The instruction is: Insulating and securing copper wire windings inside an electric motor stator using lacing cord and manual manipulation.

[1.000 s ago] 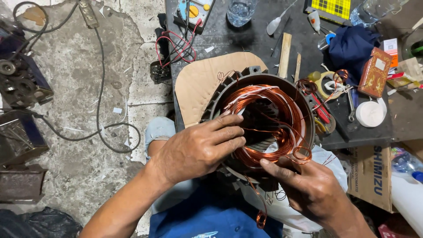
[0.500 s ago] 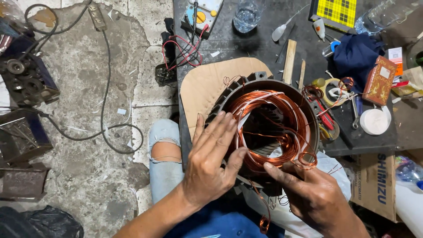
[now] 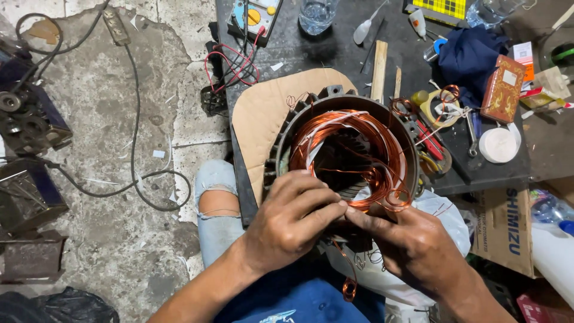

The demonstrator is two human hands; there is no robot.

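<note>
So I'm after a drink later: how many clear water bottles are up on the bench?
2. One bottle stands at the top edge beside the yellow-dialled meter; another bottle lies at the top right above the blue cloth. Both are cut off; others may sit out of view.

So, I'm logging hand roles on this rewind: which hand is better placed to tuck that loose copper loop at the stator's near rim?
Probably the right hand: its fingertips already sit just under the loose copper loop at the motor stator's near rim. The left hand lies farther left, pinching against the right.

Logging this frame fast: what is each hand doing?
Left hand: fingers pinched on copper wire.
Right hand: fingers pinched on the same wire.
</note>
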